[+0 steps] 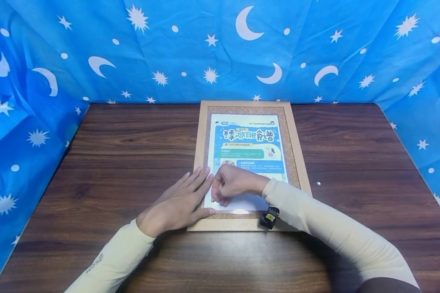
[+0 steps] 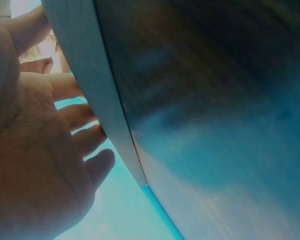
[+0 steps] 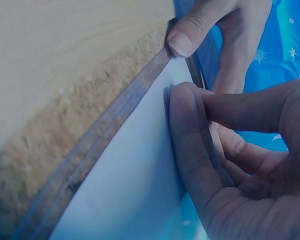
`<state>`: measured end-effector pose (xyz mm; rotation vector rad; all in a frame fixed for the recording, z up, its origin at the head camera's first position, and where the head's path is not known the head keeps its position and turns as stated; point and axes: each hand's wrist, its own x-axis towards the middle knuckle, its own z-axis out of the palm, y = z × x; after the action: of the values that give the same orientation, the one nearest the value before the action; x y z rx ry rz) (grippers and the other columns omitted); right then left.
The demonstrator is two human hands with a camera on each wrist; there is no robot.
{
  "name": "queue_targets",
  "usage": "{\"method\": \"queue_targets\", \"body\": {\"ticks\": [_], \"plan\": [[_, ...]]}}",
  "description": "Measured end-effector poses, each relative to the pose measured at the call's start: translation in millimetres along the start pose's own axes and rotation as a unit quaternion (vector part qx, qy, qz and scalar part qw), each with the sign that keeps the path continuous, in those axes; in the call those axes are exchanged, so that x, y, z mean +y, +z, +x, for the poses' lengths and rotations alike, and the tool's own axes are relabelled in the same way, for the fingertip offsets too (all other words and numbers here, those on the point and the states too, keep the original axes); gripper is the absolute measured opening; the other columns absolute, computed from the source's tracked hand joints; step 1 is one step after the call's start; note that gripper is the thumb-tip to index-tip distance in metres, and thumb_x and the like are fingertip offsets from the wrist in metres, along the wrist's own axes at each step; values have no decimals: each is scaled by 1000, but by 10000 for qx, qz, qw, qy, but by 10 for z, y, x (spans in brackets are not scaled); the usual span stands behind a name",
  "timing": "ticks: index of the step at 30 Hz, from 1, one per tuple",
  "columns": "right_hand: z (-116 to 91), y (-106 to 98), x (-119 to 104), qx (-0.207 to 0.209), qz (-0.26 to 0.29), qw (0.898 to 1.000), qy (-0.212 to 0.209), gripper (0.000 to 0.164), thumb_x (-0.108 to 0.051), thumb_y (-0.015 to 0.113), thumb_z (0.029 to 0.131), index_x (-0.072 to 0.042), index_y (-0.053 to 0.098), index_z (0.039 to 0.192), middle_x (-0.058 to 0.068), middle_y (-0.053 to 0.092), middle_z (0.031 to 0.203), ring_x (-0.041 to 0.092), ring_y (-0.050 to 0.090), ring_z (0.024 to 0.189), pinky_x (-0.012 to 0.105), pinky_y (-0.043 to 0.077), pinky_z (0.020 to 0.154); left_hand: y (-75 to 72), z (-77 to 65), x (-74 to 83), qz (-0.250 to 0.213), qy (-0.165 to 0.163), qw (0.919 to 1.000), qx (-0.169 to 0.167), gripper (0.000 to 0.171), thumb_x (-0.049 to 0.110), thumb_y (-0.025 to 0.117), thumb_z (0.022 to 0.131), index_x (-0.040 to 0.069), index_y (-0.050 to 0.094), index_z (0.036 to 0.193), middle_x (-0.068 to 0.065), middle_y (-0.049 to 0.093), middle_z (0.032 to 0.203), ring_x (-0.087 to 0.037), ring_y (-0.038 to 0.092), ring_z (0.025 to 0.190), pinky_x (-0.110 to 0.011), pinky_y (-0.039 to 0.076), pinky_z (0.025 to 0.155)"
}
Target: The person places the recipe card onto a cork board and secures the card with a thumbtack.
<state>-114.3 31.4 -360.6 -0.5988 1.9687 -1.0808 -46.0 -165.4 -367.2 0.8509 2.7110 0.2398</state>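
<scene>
A printed sheet [image 1: 246, 140] lies on a wood-framed cork board [image 1: 297, 162], seemingly under a clear film whose edge shows in the right wrist view. Dark round tacks [image 1: 217, 122] mark its two top corners. At the sheet's lower left corner, my right hand [image 1: 232, 183] pinches a small silver thumbtack [image 1: 212, 200] against the paper; the fingertips mostly hide it. With fingers spread, my left hand [image 1: 179, 203] rests across the board's left edge, its thumb [image 3: 182, 44] at the sheet's bottom corner.
Right of the board, another silver thumbtack [image 1: 318, 183] lies loose on the dark wooden table [image 1: 139, 142]. A blue curtain [image 1: 190, 49] with moons and stars hangs behind and at both sides. A small black camera [image 1: 269, 217] sits at the right wrist over the frame's bottom edge.
</scene>
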Motion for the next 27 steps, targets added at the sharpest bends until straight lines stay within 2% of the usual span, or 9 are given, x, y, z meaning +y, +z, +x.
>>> {"method": "queue_targets", "body": {"ticks": [13, 22, 27], "plan": [[12, 19, -14, 115, 43, 9998, 142, 13, 12, 64, 83, 4, 73, 79, 12, 72, 68, 20, 71, 61, 30, 61, 62, 10, -2, 0, -20, -29, 10000, 13, 85, 59, 50, 100, 3, 25, 160, -15, 15, 168, -31, 7, 155, -49, 9, 124], [18, 32, -22, 154, -124, 9997, 153, 16, 12, 63, 83, 2, 73, 79, 11, 72, 68, 21, 72, 61, 31, 61, 62, 11, -2, 0, 5, -37, 10000, 9, 86, 59, 50, 100, 2, 25, 159, -15, 14, 168, -31, 7, 155, -49, 9, 124], [19, 39, -32, 187, -242, 9994, 139, 11, 10, 65, 82, 2, 72, 79, 10, 72, 66, 20, 71, 59, 30, 61, 60, 1, -5, 5, -11, -32, 10000, 9, 86, 59, 51, 100, 2, 25, 159, -15, 14, 168, -31, 7, 155, -49, 9, 124]]}}
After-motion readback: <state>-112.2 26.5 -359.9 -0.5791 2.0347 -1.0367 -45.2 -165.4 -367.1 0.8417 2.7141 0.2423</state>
